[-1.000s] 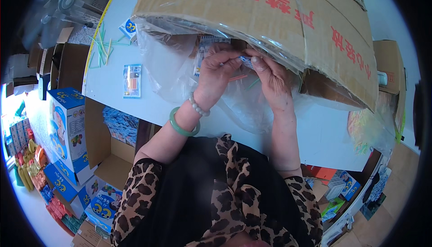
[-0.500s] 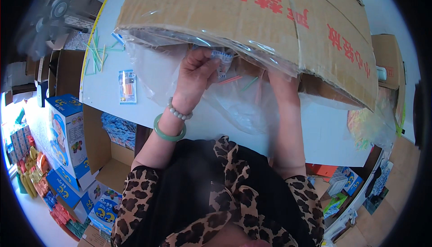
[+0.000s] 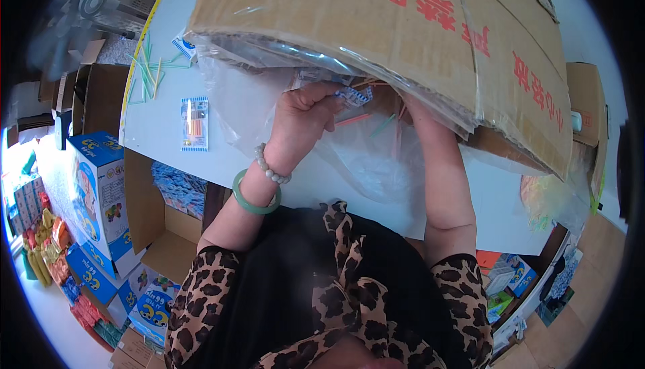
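Hand on the left: thumb and finger pinch a small blue-and-white packet.
Right hand: hidden past the box's edge, so I cannot tell if it is spread or pinching; the right forearm shows.
Small packet's place: at the mouth of the big cardboard box.
Straws near the hands: red straw and green straw, by the clear plastic bag.
White table: clear-fronted packet, loose bendy straws.
Trouble: floppy plastic could snag the packet; hard pulling could bend thin straws.
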Demonstrator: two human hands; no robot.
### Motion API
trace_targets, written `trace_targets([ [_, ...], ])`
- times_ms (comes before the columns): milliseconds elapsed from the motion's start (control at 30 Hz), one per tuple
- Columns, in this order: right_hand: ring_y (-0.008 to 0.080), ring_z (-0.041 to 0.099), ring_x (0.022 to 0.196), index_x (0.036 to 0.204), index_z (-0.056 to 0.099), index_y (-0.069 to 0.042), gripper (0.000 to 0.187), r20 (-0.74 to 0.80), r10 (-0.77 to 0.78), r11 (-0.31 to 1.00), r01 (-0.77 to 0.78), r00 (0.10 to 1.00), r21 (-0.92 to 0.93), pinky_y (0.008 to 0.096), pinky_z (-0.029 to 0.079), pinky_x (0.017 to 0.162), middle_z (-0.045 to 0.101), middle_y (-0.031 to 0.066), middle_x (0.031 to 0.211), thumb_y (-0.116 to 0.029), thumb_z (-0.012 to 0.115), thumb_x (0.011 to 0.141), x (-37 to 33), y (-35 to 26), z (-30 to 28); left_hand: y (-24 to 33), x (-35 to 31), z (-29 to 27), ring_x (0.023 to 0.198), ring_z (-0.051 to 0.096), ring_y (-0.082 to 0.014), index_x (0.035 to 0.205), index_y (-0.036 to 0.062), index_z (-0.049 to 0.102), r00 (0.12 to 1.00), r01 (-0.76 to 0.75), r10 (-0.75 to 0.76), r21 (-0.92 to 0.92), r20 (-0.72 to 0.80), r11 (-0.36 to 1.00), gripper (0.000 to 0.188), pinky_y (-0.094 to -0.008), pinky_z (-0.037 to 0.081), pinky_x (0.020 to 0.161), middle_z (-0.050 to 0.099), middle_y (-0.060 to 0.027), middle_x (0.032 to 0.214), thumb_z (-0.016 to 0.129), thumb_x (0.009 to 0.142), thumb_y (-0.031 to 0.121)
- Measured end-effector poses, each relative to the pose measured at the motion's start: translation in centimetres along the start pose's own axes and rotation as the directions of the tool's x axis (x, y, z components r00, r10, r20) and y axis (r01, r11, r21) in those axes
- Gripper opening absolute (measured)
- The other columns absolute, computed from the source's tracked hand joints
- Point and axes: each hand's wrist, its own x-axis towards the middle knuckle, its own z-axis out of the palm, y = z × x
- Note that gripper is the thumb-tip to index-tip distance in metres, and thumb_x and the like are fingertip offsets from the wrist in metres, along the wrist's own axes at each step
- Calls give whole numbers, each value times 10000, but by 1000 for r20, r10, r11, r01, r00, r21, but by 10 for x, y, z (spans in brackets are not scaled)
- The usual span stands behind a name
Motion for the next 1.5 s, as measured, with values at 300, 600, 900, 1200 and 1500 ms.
trace_targets([
  [300, 293, 404, 1190, 1274, 427, -134, 607, -11, 42, 952, -43, 999, -303, 405, 321, 993, 455, 103, 1275, -467, 565, 785, -9, 10, -11, -14, 0, -2, 576, 517, -100, 849, -20, 637, 961, -252, 274, 315, -27, 915, 114, -250, 425, 523, 575, -45, 708, 578, 752, -25],
  [600, 195, 612, 864, 1020, 599, -46, 245, -82, 177, 952, -149, 981, 269, 300, 480, 795, 632, 100, 947, -122, 517, 802, -49, -34, -18, -5, -5, 11, 517, 491, -65, 833, 1, 647, 987, -159, 157, -68, -23, 985, 96, -205, 399, 453, 555, -34, 703, 594, 761, -34],
  [900, 145, 542, 652, 844, 607, 43, 119, 51, 215, 680, -187, 975, 709, 255, 432, 595, 596, 68, 732, -50, 535, 827, -30, -64, -27, -8, -2, 11, 522, 517, -69, 825, -3, 645, 971, -237, 238, 80, -4, 968, 80, -211, 425, 460, 559, -31, 681, 617, 752, -24],
  [1200, 158, 562, 715, 867, 605, 32, 140, 200, 300, 627, -351, 933, 695, 248, 445, 660, 609, 83, 798, -28, 644, 746, -32, -49, -14, -10, -5, 13, 518, 523, -80, 797, -18, 643, 979, -201, 202, 81, 4, 976, 44, -214, 429, 442, 564, -47, 680, 626, 758, -5],
  [1500, 158, 576, 780, 830, 632, 24, 125, 175, 459, 146, -268, 871, 952, 276, 471, 689, 623, 104, 840, 21, 650, 707, -28, -83, -34, -4, -6, 16, 541, 518, -59, 817, -27, 649, 998, -60, 61, -85, 15, 995, 69, -191, 428, 447, 571, -27, 703, 618, 776, 19],
])
